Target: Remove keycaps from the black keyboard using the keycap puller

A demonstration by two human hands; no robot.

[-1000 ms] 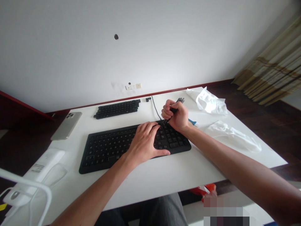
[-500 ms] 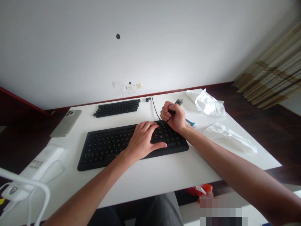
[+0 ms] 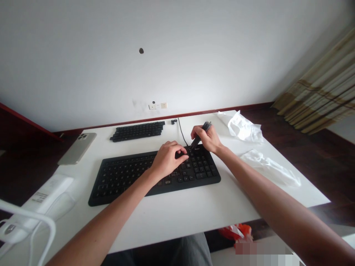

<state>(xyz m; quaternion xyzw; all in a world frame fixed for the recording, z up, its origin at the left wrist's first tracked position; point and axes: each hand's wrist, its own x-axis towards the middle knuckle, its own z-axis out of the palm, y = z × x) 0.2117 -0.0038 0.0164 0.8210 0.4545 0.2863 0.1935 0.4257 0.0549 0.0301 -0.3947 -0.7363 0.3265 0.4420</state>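
Note:
The black keyboard lies across the white desk, its left part showing bare switches and its right part still carrying keycaps. My right hand is closed around a black keycap puller, tilted with its tip down at the keyboard's upper right area. Beside that tip, my left hand rests over the keys with thumb and fingertips drawn together; what lies between them, if anything, is hidden. Removed keycaps stand in rows behind the keyboard, and a few small keycaps sit near the cable.
At the left are a phone and a white power strip with white cables. Crumpled white plastic wrappings lie at the right. A black cable runs from the keyboard to the desk's back edge.
My left hand's thumb has moved up toward its fingertips. My right hand has turned from a fist to a grip with the puller more visible. The blue tool is now hidden.

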